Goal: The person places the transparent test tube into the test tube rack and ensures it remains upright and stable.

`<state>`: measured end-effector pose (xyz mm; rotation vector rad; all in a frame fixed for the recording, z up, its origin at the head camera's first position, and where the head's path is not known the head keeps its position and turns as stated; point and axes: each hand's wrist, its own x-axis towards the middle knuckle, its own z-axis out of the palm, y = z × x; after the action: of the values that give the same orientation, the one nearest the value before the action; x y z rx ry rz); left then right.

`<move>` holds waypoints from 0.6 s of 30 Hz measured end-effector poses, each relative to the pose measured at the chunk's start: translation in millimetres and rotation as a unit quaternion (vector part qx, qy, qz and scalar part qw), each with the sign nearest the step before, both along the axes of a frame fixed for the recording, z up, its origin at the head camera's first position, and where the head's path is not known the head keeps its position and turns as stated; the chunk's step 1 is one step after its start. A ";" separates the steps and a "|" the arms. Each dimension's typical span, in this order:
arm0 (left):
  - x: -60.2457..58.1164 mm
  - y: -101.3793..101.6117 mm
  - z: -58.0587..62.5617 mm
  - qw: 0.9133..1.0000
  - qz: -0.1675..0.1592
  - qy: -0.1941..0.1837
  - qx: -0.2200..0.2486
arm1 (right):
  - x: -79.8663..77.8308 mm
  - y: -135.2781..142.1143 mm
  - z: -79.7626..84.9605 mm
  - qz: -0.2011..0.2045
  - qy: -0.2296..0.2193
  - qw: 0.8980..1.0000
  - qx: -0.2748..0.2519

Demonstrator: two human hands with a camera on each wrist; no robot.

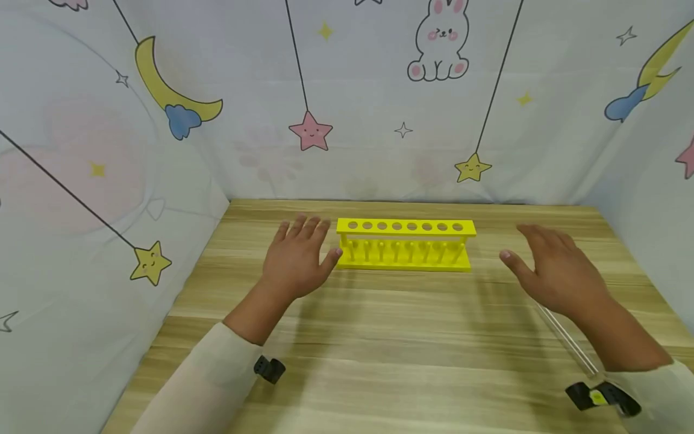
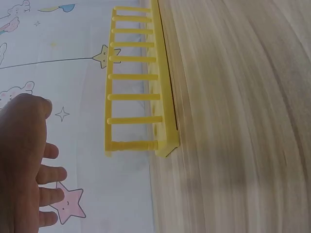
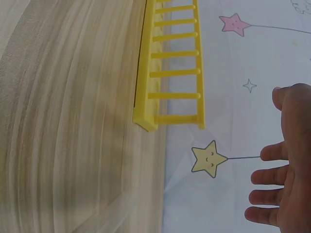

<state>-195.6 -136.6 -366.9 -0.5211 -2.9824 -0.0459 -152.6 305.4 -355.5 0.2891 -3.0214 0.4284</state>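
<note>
A yellow test tube rack [image 1: 403, 265] stands upright on the wooden table, with a row of round holes along its top bar and a row of pegs below. Just to its left, my left hand [image 1: 295, 259] hovers with fingers spread, the thumb overlapping the rack's left end in the head view. My right hand [image 1: 564, 271] is held over the table to the right of the rack, apart from it, thumb and fingers extended. Neither hand holds anything. Under the right hand and forearm lies a clear glass tube or rod [image 1: 569, 340], partly hidden by them.
The wooden table [image 1: 379, 349] is bounded at the back and both sides by a white cloth [image 1: 368, 163] printed with stars, moons and a rabbit. Dark straps [image 1: 602, 398] sit at both wrists. The rack is near the table's back edge.
</note>
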 end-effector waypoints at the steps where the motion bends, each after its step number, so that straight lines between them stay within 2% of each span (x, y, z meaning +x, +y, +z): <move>1: -0.3 0.5 -1.0 1.000 -0.002 0.000 0.001 | 0.9 1.7 -0.8 -0.002 -0.003 1.000 -0.002; 4: -1.1 1.7 -3.2 1.000 -0.010 0.007 0.004 | 2.9 6.8 -3.3 -0.006 -0.010 1.000 -0.007; 12: -5.1 2.8 -8.7 0.997 -0.045 0.054 0.009 | 7.7 18.8 -9.4 -0.021 -0.031 0.999 -0.002; 18: -9.9 3.1 -17.0 0.998 -0.049 0.045 0.003 | 13.8 29.6 -13.2 -0.027 -0.062 0.998 -0.001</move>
<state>-205.5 -133.4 -383.9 -0.6510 -2.8675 -0.0394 -138.8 335.0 -368.7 0.1855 -3.1406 0.4631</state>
